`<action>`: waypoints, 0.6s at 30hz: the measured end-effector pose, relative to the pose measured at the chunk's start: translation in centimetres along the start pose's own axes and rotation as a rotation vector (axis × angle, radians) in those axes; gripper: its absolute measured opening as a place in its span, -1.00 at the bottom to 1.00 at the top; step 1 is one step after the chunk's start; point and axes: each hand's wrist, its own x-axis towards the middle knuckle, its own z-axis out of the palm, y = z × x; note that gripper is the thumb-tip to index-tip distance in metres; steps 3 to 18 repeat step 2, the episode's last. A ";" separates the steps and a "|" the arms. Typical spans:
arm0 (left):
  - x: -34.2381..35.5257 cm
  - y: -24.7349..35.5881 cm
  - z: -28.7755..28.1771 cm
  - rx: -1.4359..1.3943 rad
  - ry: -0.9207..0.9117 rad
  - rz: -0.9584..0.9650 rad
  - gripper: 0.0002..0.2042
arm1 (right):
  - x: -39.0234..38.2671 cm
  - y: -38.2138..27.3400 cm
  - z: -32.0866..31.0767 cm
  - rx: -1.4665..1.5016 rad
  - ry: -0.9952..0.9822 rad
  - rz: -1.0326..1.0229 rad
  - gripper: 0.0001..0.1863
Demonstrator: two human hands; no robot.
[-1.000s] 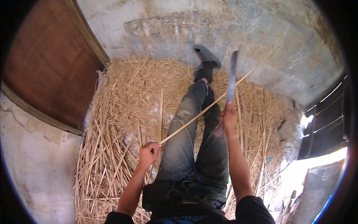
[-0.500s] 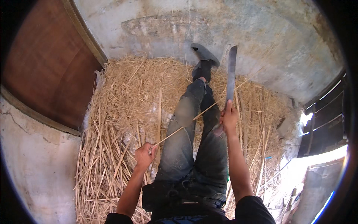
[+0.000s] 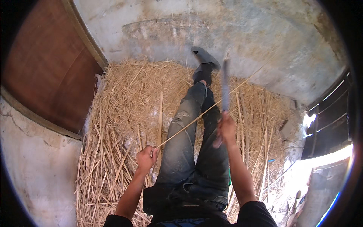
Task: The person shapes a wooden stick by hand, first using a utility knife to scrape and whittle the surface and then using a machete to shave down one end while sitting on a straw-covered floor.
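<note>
My left hand (image 3: 146,158) is closed around the lower end of a long, thin bamboo strip (image 3: 186,126). The strip slants up to the right across my thighs and reaches toward the wall. In my right hand (image 3: 227,129) is a machete (image 3: 225,85), its blade pointing away from me and smeared by motion. The handle's end shows below my fist. In this view the blade crosses the strip just beyond my right hand; I cannot tell whether they touch.
Cut strips (image 3: 104,174) lie piled on the left, and curly shavings (image 3: 140,87) cover the floor ahead. My legs stretch out, with a dark shoe (image 3: 206,56) by the stained wall (image 3: 162,22). A brown panel (image 3: 53,68) stands at left; dark slats (image 3: 329,117) are at right.
The machete has shifted left and slightly toward me with my right hand, its blade now blurred. My left hand has kept its grip on the bamboo strip and barely moved.
</note>
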 end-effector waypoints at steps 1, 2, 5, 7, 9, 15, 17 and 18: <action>0.6 0.8 0.8 0.016 0.000 0.034 -0.82 | 0.1 3.8 -0.8 -0.083 -0.170 -0.318 -0.54; 0.5 0.6 0.8 0.057 0.005 0.047 -0.83 | 0.2 4.1 -0.5 -0.080 -0.176 -0.314 -0.54; 0.5 0.6 0.8 0.057 0.005 0.047 -0.83 | 0.2 4.1 -0.5 -0.080 -0.176 -0.314 -0.54; 0.5 0.6 0.8 0.057 0.005 0.047 -0.83 | 0.2 4.1 -0.5 -0.080 -0.176 -0.314 -0.54; 0.5 0.6 0.8 0.057 0.005 0.047 -0.83 | 0.2 4.1 -0.5 -0.080 -0.176 -0.314 -0.54; 0.5 0.6 0.8 0.057 0.005 0.047 -0.83 | 0.2 4.1 -0.5 -0.080 -0.176 -0.314 -0.54; 0.5 0.6 0.8 0.057 0.005 0.047 -0.83 | 0.2 4.1 -0.5 -0.080 -0.176 -0.314 -0.54; 0.5 0.6 0.8 0.057 0.005 0.047 -0.83 | 0.2 4.1 -0.5 -0.080 -0.176 -0.314 -0.54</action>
